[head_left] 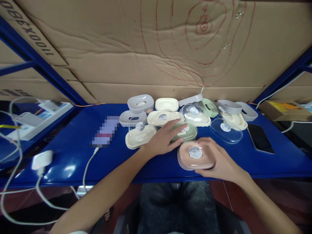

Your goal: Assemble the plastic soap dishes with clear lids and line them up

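Observation:
My right hand (218, 161) grips a pink soap dish (206, 152) with a clear lid and a round white label, near the front edge of the blue table. Its thumb and fingers wrap the right side. My left hand (163, 138) reaches over a pale green soap dish (191, 132) with its fingers spread. The fingers cover part of that dish; whether they touch it I cannot tell. Left of this hand is a cream soap dish (141, 136) with a clear lid tilted on it. A loose clear lid (232, 133) lies to the right.
Several grey, cream and green dishes stand at the back, among them a grey dish (140, 103). A phone (260, 138) lies at right. At left are a blurred-out device (106, 131) on a cable, a white charger (42, 159) and a power strip (44, 123). Cardboard (122, 42) walls the back.

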Motion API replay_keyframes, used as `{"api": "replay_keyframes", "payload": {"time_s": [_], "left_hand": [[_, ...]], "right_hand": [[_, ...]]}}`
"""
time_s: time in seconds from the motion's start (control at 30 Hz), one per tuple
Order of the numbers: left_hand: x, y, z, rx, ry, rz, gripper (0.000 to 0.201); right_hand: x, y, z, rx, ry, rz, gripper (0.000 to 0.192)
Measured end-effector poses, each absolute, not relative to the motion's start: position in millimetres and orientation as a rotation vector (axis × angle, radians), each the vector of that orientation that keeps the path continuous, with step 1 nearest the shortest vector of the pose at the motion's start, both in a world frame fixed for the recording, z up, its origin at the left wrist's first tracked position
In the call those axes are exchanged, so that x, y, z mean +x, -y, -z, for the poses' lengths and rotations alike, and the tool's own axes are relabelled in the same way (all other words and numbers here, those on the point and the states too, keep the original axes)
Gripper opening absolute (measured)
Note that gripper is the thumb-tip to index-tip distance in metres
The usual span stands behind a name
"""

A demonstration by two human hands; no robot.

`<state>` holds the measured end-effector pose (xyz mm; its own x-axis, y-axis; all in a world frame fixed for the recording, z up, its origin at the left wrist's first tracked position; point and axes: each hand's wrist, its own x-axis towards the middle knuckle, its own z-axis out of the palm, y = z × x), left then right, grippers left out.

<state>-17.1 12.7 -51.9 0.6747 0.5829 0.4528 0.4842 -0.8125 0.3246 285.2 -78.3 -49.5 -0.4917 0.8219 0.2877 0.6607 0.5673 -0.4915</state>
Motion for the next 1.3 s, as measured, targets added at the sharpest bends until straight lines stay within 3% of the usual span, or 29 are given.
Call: {"api": "replay_keyframes", "payload": {"time_s": [0.37,0.53,0.67,0.97,1.13,1.3], "left_hand": [[8.4,-4.6,32.5,2.881,-1.076,-0.689,0.057],[29.8,-7.2,28.6,2.946,-1.261,-0.505,0.079],[17.8,-14.6,32.4,3.036,-1.146,-0.479,0.086],[-25.2,-15.9,34.1,3.112,-0.859,-0.500,0.080],[-21.8,-6.0,34.9,3.079,-0.961,-0.571,0.076],[-12.8,12.5,36.8,3.030,-1.060,-0.610,0.072]], "right_hand": [[351.8,106.2,63.1,-1.506,2.042,-0.073,0.077],[337.4,95.7,70.1,-1.515,2.085,0.201,0.070],[317.6,87.1,64.6,-1.509,2.115,0.445,0.059],[283.9,69.5,61.0,-1.526,2.139,0.438,0.058],[273.0,64.5,53.5,-1.618,2.146,0.463,0.055],[276.1,59.2,50.1,-1.624,2.206,0.380,0.067]]}}
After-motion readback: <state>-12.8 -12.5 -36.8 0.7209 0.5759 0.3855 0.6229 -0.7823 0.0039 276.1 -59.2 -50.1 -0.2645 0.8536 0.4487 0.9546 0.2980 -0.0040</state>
